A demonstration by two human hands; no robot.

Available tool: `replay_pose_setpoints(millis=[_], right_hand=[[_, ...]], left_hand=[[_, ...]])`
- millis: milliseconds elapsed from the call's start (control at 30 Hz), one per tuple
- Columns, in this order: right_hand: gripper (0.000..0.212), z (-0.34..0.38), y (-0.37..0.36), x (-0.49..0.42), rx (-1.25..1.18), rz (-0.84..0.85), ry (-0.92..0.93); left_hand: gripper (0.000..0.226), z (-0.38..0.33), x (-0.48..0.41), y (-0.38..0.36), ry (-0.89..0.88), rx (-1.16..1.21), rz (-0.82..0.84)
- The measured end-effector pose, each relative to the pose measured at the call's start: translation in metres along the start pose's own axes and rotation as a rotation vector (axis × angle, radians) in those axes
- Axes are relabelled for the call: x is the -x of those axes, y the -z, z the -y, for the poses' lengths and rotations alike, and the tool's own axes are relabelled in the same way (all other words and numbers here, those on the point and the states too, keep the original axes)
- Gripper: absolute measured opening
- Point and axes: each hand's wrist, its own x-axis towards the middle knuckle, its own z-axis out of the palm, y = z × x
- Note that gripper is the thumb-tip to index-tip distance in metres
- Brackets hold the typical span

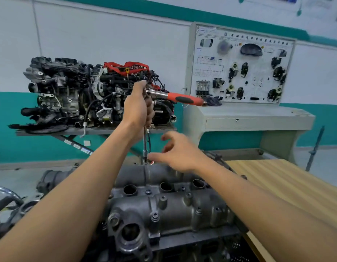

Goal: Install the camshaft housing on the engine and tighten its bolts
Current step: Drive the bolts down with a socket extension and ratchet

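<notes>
While the head of the chrome ratchet wrench with the orange-and-black handle is gripped by the left hand, its fingers curled round the top of the slim steel extension bar, the tool is held upright above the far edge of the grey cast-metal camshaft housing. The bar's lower end, with its socket, is set down at that far edge, apparently on a bolt. The right hand is held just above the same edge, beside the socket, with its fingers loosely spread and nothing grasped. Whether its forefinger touches the socket cannot be told.

The housing is judged to be already seated on the engine beneath it. Dark bolt heads are seen in place along the housing's middle and near side, so placement appears done and tightening is judged to be under way. How many bolts have been brought to full tightness cannot be read.

The bolt under the socket is hidden by the socket and the forefinger. The housing's near end is cut off by the lower frame edge, and parts of both its flanks are covered by the forearms. The right hand is blurred.
</notes>
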Motion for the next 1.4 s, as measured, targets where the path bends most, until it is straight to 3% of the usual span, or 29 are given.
replay_pose_setpoints(millis=[67, 133, 267, 367, 500, 633, 733, 1167, 1400], right_hand=[[0.06, -0.002, -0.015, -0.012, 0.155, 0.14, -0.015], [0.027, 0.0, -0.027, -0.019, 0.175, 0.151, 0.022], [0.014, -0.001, -0.029, -0.029, 0.115, 0.087, 0.124], [0.017, 0.012, -0.016, -0.031, -0.018, 0.087, 0.189], [0.049, 0.043, -0.003, -0.029, -0.351, 0.035, 0.288], [0.022, 0.07, -0.003, -0.026, -0.886, -0.146, 0.367], [0.034, 0.079, -0.002, -0.032, -1.16, -0.208, 0.258], [0.024, 0.074, 0.002, -0.037, -1.163, -0.185, 0.258], [0.029, 0.07, -0.003, -0.041, -1.157, -0.207, 0.24]], left_hand=[[0.058, 0.0, 0.006, -0.002, -0.027, -0.02, 0.042], [0.056, -0.004, 0.012, -0.006, -0.076, -0.026, 0.093], [0.063, -0.024, 0.02, -0.007, -0.174, 0.033, 0.156], [0.059, -0.04, 0.022, 0.003, -0.23, 0.058, 0.064], [0.059, -0.048, 0.019, 0.032, -0.293, -0.09, -0.161], [0.048, -0.038, 0.019, 0.055, -0.283, -0.15, -0.311], [0.046, -0.028, 0.019, 0.059, -0.279, -0.142, -0.335], [0.046, -0.025, 0.014, 0.056, -0.339, -0.156, -0.317], [0.045, -0.022, 0.013, 0.058, -0.304, -0.147, -0.311]])
